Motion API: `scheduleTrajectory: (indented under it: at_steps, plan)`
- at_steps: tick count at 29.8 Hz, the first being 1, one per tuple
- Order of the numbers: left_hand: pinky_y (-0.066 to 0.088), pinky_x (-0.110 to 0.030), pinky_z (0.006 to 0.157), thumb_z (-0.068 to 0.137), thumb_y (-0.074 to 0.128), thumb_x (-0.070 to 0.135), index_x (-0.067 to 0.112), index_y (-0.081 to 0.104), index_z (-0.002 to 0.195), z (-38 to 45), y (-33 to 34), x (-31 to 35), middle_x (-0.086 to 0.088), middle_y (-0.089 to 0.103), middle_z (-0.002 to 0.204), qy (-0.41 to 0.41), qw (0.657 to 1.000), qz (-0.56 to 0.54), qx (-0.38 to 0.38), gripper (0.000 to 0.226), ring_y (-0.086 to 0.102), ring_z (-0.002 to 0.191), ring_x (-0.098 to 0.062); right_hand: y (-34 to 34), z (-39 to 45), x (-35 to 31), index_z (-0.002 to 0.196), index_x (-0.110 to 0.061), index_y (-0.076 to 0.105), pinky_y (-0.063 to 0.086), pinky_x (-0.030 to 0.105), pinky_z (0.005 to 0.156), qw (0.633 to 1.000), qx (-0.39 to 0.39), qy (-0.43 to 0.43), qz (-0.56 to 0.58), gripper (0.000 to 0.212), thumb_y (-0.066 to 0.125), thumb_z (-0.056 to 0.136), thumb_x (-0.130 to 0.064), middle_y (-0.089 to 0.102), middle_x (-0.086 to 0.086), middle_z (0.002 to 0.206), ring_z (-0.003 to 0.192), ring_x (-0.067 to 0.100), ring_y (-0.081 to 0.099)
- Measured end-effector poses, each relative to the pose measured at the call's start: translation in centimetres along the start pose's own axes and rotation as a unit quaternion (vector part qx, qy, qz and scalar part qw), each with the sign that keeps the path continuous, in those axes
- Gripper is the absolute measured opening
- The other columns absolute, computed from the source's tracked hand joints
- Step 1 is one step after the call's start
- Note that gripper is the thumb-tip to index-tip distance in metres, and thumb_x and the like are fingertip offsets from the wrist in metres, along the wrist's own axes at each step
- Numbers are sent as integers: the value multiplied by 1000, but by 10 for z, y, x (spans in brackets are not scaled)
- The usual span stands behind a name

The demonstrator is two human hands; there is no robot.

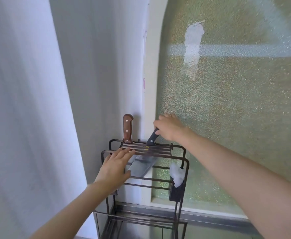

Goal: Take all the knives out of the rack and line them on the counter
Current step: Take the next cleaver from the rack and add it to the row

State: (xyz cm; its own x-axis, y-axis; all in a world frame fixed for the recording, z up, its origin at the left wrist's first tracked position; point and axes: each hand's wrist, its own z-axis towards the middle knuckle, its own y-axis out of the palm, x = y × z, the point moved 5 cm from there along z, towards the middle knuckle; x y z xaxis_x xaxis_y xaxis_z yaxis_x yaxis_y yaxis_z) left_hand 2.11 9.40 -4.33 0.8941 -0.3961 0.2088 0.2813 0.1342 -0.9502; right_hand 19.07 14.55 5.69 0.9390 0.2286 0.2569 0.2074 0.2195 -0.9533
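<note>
A black-handled knife (152, 137) stands tilted in the slotted top of a dark wire rack (184, 163), its handle leaning up and to the right, its broad steel blade (141, 165) hanging below the slot bars and visible through the frame. The right hand (169, 129) is closed around the upper end of that handle. A second knife with a riveted brown wooden handle (127, 128) sits upright in a slot at the rear left, near the wall and untouched. The left hand (114, 167) lies flat and open against the left front of the rack, fingers (124, 152) spread across the slot bars, grasping nothing; it appears to steady the frame. A small dark holder with a white wad (176, 175) in it hangs on the rack's right side. Behind stand a pale wall (98, 66) and a pebbled green window pane (227, 118); the counter is barely in view. Hazards, as judged: because the handle is tilted, the wide blade may bind against the slot bars and lift or tip the light rack; the blade passes just behind the left fingers, so a sudden release could bring the edge against them; a jolt to the rack could also unseat the brown-handled knife.
</note>
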Motion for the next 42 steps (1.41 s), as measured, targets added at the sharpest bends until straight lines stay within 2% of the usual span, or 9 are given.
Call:
scheduleTrajectory:
  at_steps: [13, 20, 22, 25, 28, 31, 35, 40, 42]
  plan:
    - [15, -39, 119, 88, 46, 23, 28, 19, 145, -1, -9, 4, 5, 22, 156, 1, 999, 22, -25, 64, 18, 144, -17, -83, -31, 39, 113, -15, 54, 26, 45, 108, 992, 114, 54, -16, 27, 49, 92, -31, 51, 11, 125, 121, 29, 39]
    - [41, -36, 97, 90, 42, 31, 17, 61, 106, 22, -37, 45, -6, 67, 113, -79, 996, -51, 12, 29, 59, 106, -27, -114, -132, 84, 109, -14, 56, 30, 43, 101, 959, 260, 117, 1, 25, 51, 91, -30, 56, 9, 112, 110, 30, 46]
    - [50, -36, 90, 91, 44, 40, 14, 63, 102, 30, -40, 69, -8, 71, 104, -107, 948, -299, 23, 34, 65, 96, -28, -105, -167, 94, 107, -12, 59, 33, 43, 98, 943, 306, 132, 5, 25, 52, 89, -29, 58, 10, 108, 106, 32, 48]
    - [52, -32, 71, 88, 46, 52, 9, 59, 95, 47, -26, 122, -10, 70, 85, -158, 761, -624, -82, 45, 68, 72, -22, -80, -219, 104, 102, -13, 60, 34, 36, 89, 918, 368, 147, -20, 32, 43, 88, -36, 60, 8, 96, 93, 27, 47]
    - [53, -30, 56, 88, 48, 49, 6, 48, 112, 56, -8, 177, -10, 70, 82, -161, 680, -699, -150, 49, 70, 60, -15, -50, -268, 115, 102, -12, 62, 31, 32, 85, 896, 406, 175, -34, 32, 45, 87, -34, 56, 3, 96, 88, 21, 40]
    - [57, -22, 46, 95, 47, 18, 2, 44, 124, 58, 18, 225, -15, 67, 88, -168, 648, -725, -161, 34, 68, 47, -10, -13, -313, 122, 104, -12, 60, 34, 44, 95, 875, 435, 207, -43, 28, 50, 85, -31, 52, 1, 99, 87, 21, 43]
    - [50, -17, 35, 91, 44, -3, -11, 47, 121, 61, 69, 269, -11, 69, 52, -190, 670, -693, -186, 32, 66, 40, -10, 45, -364, 128, 99, -17, 61, 23, 45, 106, 875, 384, 292, -48, 21, 50, 83, -27, 66, 7, 86, 78, 21, 57]
    - [52, -19, 36, 87, 48, -7, 6, 40, 105, 46, 128, 310, -11, 55, 75, -183, 695, -667, -196, 23, 63, 39, -18, 141, -399, 119, 120, -20, 47, 48, 39, 85, 919, 105, 377, 43, 53, 72, 74, -28, 68, 0, 83, 74, 21, 66]
    - [52, -17, 37, 87, 49, -7, 8, 37, 101, 35, 155, 325, -9, 55, 72, -165, 718, -643, -209, 24, 61, 43, -19, 175, -407, 107, 136, -19, 33, 51, 35, 78, 908, 43, 386, 156, 61, 60, 84, -32, 64, 4, 106, 90, 25, 64]
